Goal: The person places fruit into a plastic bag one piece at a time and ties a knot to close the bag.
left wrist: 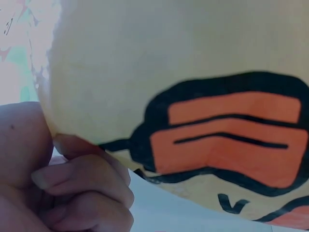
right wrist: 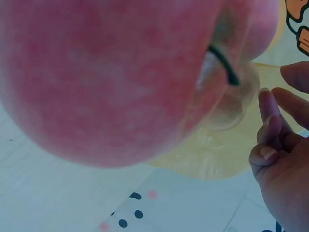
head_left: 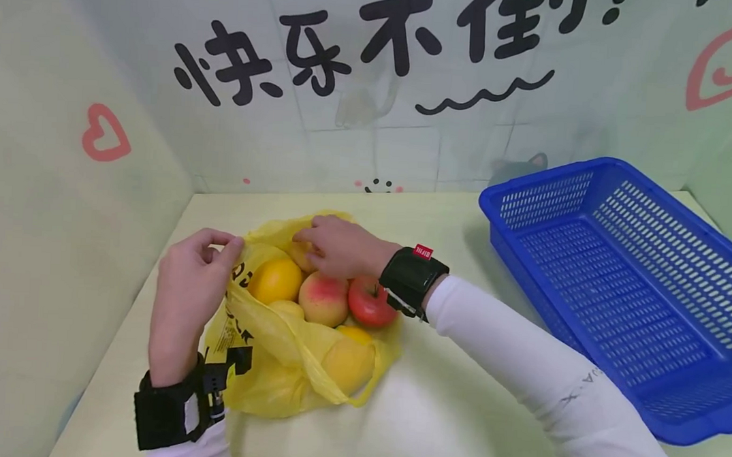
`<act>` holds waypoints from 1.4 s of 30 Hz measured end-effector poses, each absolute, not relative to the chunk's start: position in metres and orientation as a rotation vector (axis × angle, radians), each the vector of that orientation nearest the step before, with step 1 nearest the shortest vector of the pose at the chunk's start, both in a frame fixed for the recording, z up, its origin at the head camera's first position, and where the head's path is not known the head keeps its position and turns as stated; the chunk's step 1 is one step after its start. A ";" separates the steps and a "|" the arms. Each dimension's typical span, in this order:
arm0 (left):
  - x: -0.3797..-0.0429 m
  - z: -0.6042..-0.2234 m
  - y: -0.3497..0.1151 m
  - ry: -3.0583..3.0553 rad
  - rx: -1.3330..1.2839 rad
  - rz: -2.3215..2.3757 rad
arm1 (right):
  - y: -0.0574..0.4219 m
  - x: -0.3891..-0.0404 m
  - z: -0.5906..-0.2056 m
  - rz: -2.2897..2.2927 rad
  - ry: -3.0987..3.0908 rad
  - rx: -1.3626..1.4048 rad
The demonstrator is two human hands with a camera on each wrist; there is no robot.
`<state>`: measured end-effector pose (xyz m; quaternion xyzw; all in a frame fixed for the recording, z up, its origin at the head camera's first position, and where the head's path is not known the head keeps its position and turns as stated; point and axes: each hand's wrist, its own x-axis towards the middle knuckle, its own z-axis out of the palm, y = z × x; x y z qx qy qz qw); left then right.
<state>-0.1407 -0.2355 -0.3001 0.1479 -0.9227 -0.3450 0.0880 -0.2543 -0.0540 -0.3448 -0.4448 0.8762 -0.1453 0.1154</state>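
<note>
A yellow plastic bag (head_left: 261, 381) with black print lies with its mouth spread, full of fruit. Thumb and index finger of my left hand (head_left: 192, 282) pinch its left edge; the left wrist view shows the bag film (left wrist: 106, 92) between them. Over the bag's far side, my right hand (head_left: 347, 248) reaches with loosely bent fingers beside a yellowish fruit (head_left: 302, 256), nothing between thumb and fingers. A yellow-orange fruit (head_left: 276, 281), a peach (head_left: 324, 300) and a red apple (head_left: 371, 302) show in the mouth. Another yellow fruit (head_left: 348, 365) lies near the front edge.
A blue plastic basket (head_left: 621, 287) with slotted walls stands on the right of the table (head_left: 432, 402). Behind is a wall (head_left: 345, 152) with black writing, and another wall (head_left: 46, 242) rises at the left.
</note>
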 end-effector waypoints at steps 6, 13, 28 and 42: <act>-0.142 -0.302 -0.233 -2.754 0.428 -1.002 | -0.062 -0.257 -0.355 -0.364 2.672 -1.198; -0.142 -0.304 -0.231 -2.756 0.424 -1.002 | -0.083 -0.248 -0.363 -0.254 2.868 -1.073; -0.141 -0.303 -0.230 -2.769 0.364 -1.002 | -0.101 -0.252 -0.348 -0.322 2.914 -0.930; -0.140 -0.302 -0.231 -2.811 0.344 -1.019 | -0.104 -0.261 -0.336 -0.391 2.813 -0.885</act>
